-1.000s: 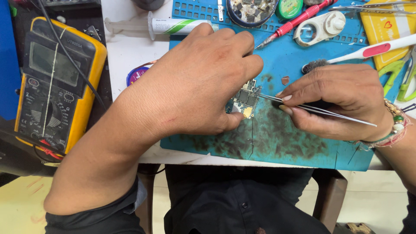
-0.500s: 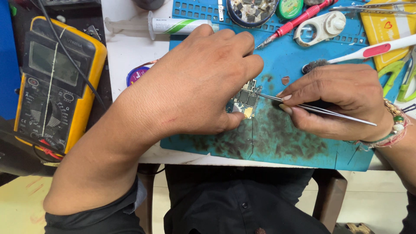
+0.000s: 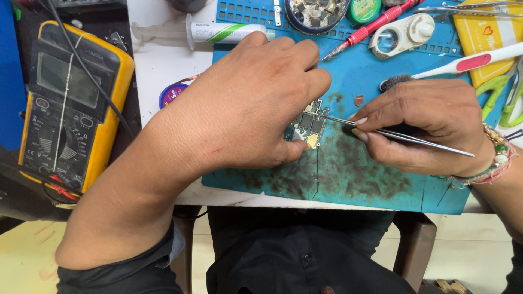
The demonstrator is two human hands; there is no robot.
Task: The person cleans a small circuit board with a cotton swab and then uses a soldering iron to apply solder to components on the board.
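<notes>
A small circuit board [image 3: 309,126] with dark chips lies on a stained blue work mat [image 3: 354,174]. My left hand [image 3: 250,103] covers most of it and pins it down with thumb and fingers. My right hand [image 3: 425,122] grips thin metal tweezers [image 3: 403,136] like a pen. Their tips touch the board's upper right edge. A tiny brown piece [image 3: 358,100] lies on the mat just above the tweezers.
A yellow multimeter [image 3: 71,103] with black leads sits at the left. A syringe tube [image 3: 218,31], a round tin of parts [image 3: 317,12], a red-handled tool [image 3: 376,22], a white tape dispenser [image 3: 402,34], a brush [image 3: 463,62] and a yellow box [image 3: 490,32] line the back.
</notes>
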